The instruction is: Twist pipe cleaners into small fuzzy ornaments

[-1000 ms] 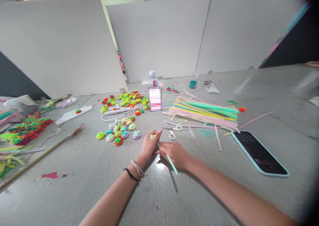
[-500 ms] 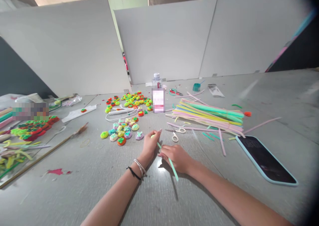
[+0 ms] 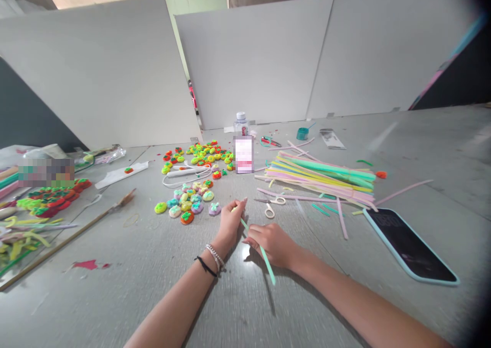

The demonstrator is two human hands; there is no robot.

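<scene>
A light green pipe cleaner (image 3: 268,264) runs through both hands, its free end slanting down toward me. My left hand (image 3: 231,221) pinches its upper part, where a bit of pale yellow-green shows between the fingers. Lower down, my right hand (image 3: 271,243) is closed around the same stem, close beside the left. Just beyond the hands lie scissors (image 3: 270,211) with white handles, blades pointing left. Several small pastel pipe-cleaner pieces (image 3: 185,205) with green tops sit left of my left hand. What the left fingertips cover is hidden.
A bundle of coloured pipe cleaners (image 3: 322,177) lies at right, near a phone (image 3: 412,246) in a light blue case. Behind the hands stand a lit phone screen (image 3: 244,155) and a bottle (image 3: 241,124). A long brush (image 3: 76,235) lies at left.
The free end of the green pipe cleaner has dropped slightly toward me. Both hands stay nearly in place, still gripping it.
</scene>
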